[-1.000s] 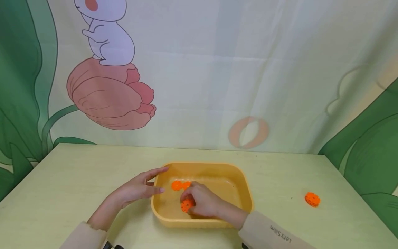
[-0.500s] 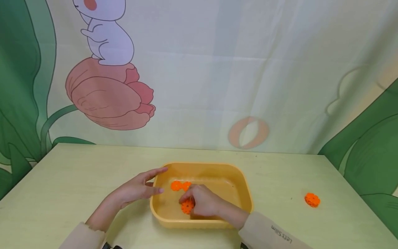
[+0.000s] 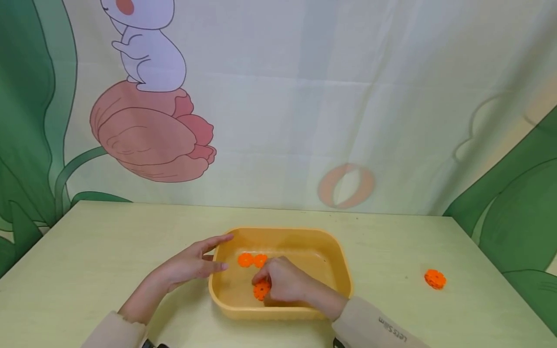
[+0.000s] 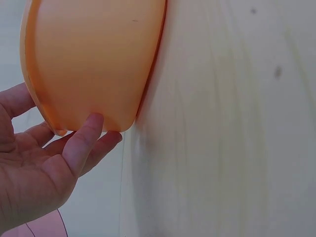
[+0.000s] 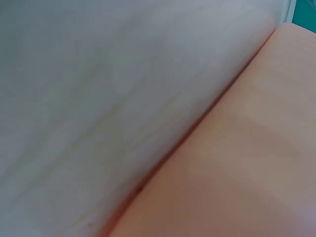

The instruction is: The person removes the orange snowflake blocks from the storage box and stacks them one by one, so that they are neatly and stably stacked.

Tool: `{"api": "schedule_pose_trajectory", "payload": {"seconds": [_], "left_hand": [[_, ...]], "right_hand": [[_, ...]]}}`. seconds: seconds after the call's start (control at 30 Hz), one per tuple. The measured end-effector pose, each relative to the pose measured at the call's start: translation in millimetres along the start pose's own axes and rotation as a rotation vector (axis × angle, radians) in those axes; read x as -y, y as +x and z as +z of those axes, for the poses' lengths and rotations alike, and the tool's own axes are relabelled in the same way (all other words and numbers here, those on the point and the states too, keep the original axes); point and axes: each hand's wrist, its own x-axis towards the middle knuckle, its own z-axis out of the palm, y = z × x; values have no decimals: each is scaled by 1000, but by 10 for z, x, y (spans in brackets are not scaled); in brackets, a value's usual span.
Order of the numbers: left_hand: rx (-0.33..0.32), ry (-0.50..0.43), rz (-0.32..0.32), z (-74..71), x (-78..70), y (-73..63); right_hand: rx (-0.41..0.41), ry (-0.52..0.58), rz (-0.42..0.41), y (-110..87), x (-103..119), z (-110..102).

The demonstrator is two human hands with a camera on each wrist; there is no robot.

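Note:
A yellow plastic tub (image 3: 280, 313) sits on the table. My left hand (image 3: 196, 258) grips its left end in the head view, index finger and thumb over the rim and the other fingers against the outside wall. In the left wrist view that hand (image 4: 54, 153) is against the tub's end (image 4: 98, 59). My right hand (image 3: 285, 280) reaches into the tub, fingers curled at an orange notched snowflake disc (image 3: 261, 291), pinching its edge; the fingertips are partly hidden. Two more orange discs (image 3: 245, 260) lie side by side on the tub floor behind it.
A small pile of orange discs (image 3: 435, 279) lies on the table (image 3: 391, 319) to the right of the tub. A printed curtain (image 3: 270, 106) hangs behind the table's far edge. The right wrist view shows only the tub's outer wall (image 5: 237, 163) and pale tabletop.
The right hand has shifted slightly, and the held disc's flat face turns more toward the head camera. Left hand and tub stay nearly as before; the view drifts a little.

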Motion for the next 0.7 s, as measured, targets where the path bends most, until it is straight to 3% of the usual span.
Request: {"api": "schedule_pose_trajectory", "payload": {"seconds": [0.47,0.7], "left_hand": [[1,-7,4,4,-4,7],[8,3,19,-6,7,-3]], "right_hand": [[-56,174,33,-127,-65,-126],[-82,174,61,-276,-146,-244]]}}
